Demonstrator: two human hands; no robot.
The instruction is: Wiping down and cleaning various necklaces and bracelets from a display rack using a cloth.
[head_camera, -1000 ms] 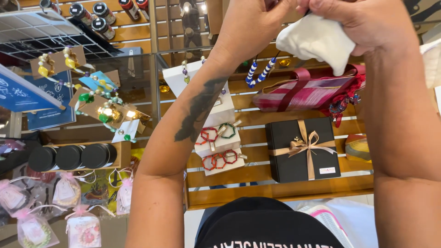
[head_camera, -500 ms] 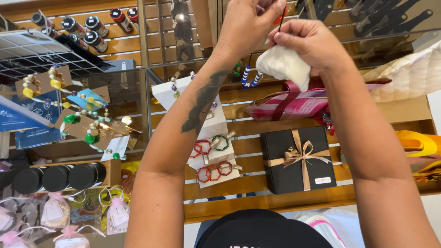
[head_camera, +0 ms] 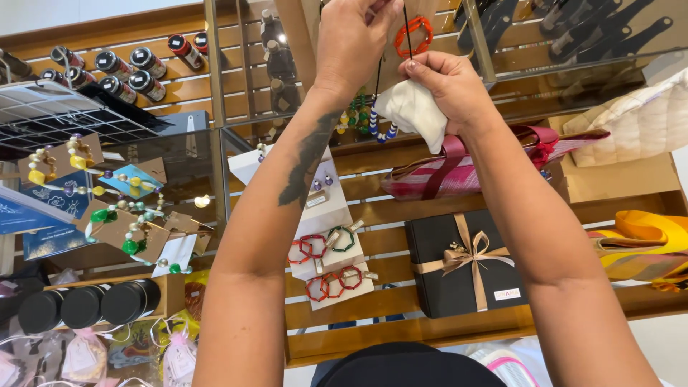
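Both arms reach up over a wooden display shelf (head_camera: 459, 337). The right hand (head_camera: 448, 86) is closed around a white cloth pouch (head_camera: 416, 115) and pinches a thin black cord (head_camera: 407, 32). The left hand (head_camera: 351, 43) is curled shut beside it, at the top of the view; what it grips is hidden. An orange beaded ring (head_camera: 414, 34) sits just above the right hand. Below lie a black gift box (head_camera: 459, 265) with a gold bow and red bracelets (head_camera: 330, 283) on white cards.

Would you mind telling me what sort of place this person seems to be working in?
Most likely a small gift or craft shop display. Bead bracelets on cards lie on wooden slatted shelving, next to a black gift box with a gold ribbon and a row of small bottles.
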